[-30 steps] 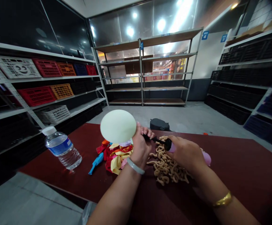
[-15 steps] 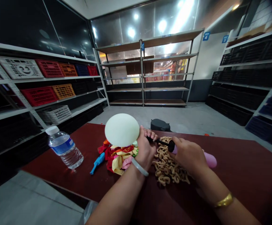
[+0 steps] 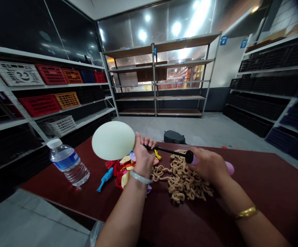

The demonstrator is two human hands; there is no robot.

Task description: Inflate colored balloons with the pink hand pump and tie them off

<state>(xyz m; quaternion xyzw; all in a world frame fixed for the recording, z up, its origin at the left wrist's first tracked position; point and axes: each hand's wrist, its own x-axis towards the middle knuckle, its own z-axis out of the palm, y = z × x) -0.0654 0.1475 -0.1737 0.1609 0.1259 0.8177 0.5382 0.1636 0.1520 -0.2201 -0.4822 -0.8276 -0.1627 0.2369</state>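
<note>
A pale whitish-green balloon, inflated, sticks out to the left of my left hand. That hand is closed around the balloon's neck and the black end of a hand balloon pump. My right hand grips the pump's pink-purple barrel, whose rounded end shows beyond it. A long stretch of black rod spans the gap between my hands. Beneath my left hand lies a pile of limp, colourful balloons, with a blue balloon at its left. Below the pump is a heap of tan, curly, ring-like pieces.
A water bottle with a white cap stands at the left of the dark red table. Beyond the table's far edge is a black object. Shelves with crates line the left side; a metal rack stands behind.
My left hand has moved left with the balloon, while my right hand stays nearly in place. More of the pump's black rod is drawn out between them.
</note>
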